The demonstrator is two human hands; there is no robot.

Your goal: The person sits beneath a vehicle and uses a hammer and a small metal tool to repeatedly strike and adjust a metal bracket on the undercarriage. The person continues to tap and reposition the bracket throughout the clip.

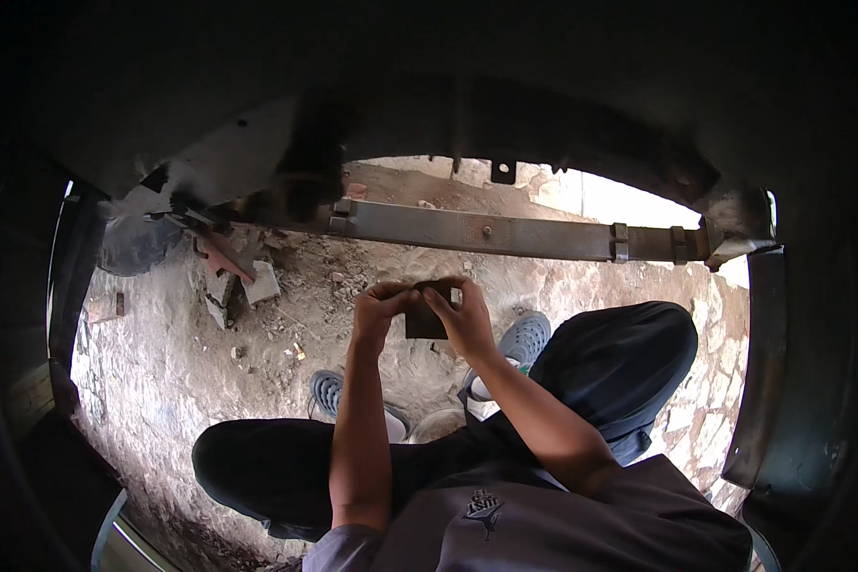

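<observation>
In front of my knees, both hands hold a small dark brown sheet [423, 322] that looks like sandpaper. My left hand [378, 307] pinches its upper left edge between thumb and fingers. On the other side, my right hand [462, 315] grips the upper right part, its thumb laid over the near face. The sheet's lower part hangs flat and free below the fingers. Some fingertips are hidden behind it.
A long metal leaf spring [477, 229] with clamps runs across, beyond my hands. Dark vehicle bodywork surrounds me overhead and at both sides. Stone chunks [260, 283] and a rusty reddish metal piece [223, 257] lie at the left on dusty ground. My sandalled feet are below.
</observation>
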